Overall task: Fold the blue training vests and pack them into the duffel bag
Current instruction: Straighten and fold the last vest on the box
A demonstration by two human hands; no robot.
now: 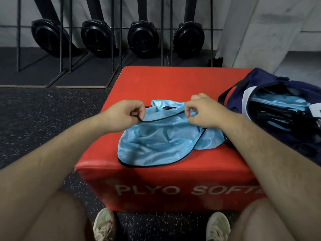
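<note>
red foam plyo box [173,80] on speckled gym floor [43,119]. light-blue mesh vest [156,141] crumpled, long axis l-r; left hand [125,115] & right hand [203,112] pinch its trim.

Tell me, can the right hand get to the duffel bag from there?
Probably yes. The right hand pinches the blue vest right beside the open duffel bag, and nothing stands between them.
</note>
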